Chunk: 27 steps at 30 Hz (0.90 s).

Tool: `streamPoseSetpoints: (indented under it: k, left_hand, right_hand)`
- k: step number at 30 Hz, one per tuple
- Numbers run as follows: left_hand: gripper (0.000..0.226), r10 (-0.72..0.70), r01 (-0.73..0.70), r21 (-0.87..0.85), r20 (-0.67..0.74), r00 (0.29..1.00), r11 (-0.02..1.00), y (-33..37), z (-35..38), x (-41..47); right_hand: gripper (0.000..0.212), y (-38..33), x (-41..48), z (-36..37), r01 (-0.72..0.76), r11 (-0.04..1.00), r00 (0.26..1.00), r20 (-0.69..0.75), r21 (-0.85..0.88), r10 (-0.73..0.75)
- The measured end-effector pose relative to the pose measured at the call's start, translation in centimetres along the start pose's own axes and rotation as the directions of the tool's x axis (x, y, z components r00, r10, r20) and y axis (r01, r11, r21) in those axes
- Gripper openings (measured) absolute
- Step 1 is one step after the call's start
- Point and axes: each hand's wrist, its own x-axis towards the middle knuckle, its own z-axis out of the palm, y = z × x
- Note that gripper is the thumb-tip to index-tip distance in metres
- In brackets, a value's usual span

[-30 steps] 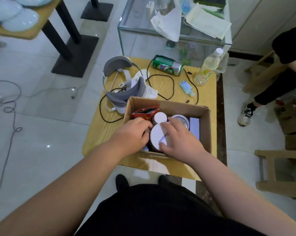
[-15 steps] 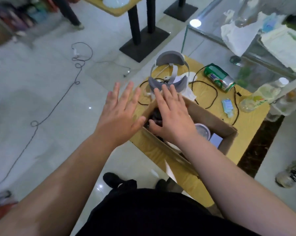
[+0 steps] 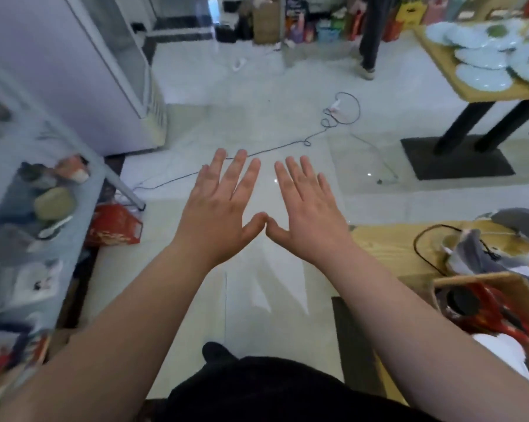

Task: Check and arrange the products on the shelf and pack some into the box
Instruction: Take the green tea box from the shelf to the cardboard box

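My left hand [image 3: 219, 211] and my right hand [image 3: 307, 210] are stretched out flat side by side over the tiled floor, fingers straight, thumb tips touching, holding nothing. The cardboard box [image 3: 528, 293] sits at the lower right on a low wooden table [image 3: 385, 245], well right of my right hand; a red packet [image 3: 501, 312] and a dark round lid [image 3: 462, 301] show inside it. A shelf [image 3: 1, 184] with blurred products runs along the left edge, left of my left hand. A red carton [image 3: 115, 228] lies on the floor at its foot.
A grey headset [image 3: 482, 254] with a black cable lies on the low table behind the box. A cable [image 3: 287, 144] trails over the floor ahead. A white cabinet [image 3: 74, 71] stands at the back left. A table with pale plates [image 3: 485, 56] is at the back right, a person's legs [image 3: 368, 35] beyond.
Both hands left the box, opened and swung left with my view. They are now over bare floor. The box has slid to the lower right edge and the shelf has come into view.
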Motion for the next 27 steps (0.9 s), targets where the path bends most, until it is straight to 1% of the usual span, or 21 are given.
streamPoseSetpoints:
  k: [2, 5, 9, 12, 15, 18, 21, 24, 27]
  left_hand:
    - [0.082, -0.106, 0.106, 0.022, -0.02, 0.994, 0.994, -4.5, -1.0, -2.2]
    - [0.081, -0.241, 0.244, 0.056, -0.059, 0.969, 0.968, -11.5, -2.4, -5.8]
    - [0.079, -0.409, 0.416, 0.092, -0.088, 0.908, 0.905, -20.5, -4.5, -10.5]
    - [0.077, -0.513, 0.527, 0.112, -0.133, 0.848, 0.843, -26.5, -6.6, -13.9]
    - [0.076, -0.6, 0.63, 0.133, -0.207, 0.773, 0.765, -31.2, -8.9, -17.5]
    - [0.079, -0.684, 0.721, 0.182, -0.23, 0.692, 0.669, -34.7, -11.1, -20.5]
    - [0.079, -0.773, 0.813, 0.223, -0.256, 0.581, 0.538, -37.8, -13.5, -23.0]
    - [0.078, -0.824, 0.87, 0.246, -0.292, 0.486, 0.427, -40.8, -15.4, -25.1]
    - [0.078, -0.852, 0.91, 0.265, -0.342, 0.397, 0.318, -43.5, -16.8, -26.4]
  right_hand:
    - [0.09, -4.2, 3.5, 1.2, 0.108, 0.994, 0.994, 0.016, 0.018, -0.108]
    - [0.085, -11.5, 8.2, 3.0, 0.267, 0.963, 0.964, 0.0, 0.037, -0.267]
    - [0.083, -21.2, 13.6, 5.1, 0.441, 0.896, 0.898, -0.027, 0.056, -0.44]
    - [0.079, -28.3, 17.0, 6.4, 0.553, 0.83, 0.833, -0.068, 0.067, -0.549]
    - [0.078, -35.0, 19.6, 7.6, 0.647, 0.755, 0.762, -0.061, 0.105, -0.645]
    - [0.078, -40.7, 21.8, 8.7, 0.733, 0.667, 0.678, -0.064, 0.134, -0.733]
    - [0.075, -46.5, 24.2, 9.8, 0.815, 0.553, 0.572, -0.099, 0.173, -0.814]
    - [0.077, -51.9, 26.7, 10.6, 0.866, 0.46, 0.484, -0.101, 0.198, -0.869]
    - [0.077, -56.4, 29.6, 11.8, 0.91, 0.348, 0.383, -0.135, 0.226, -0.914]
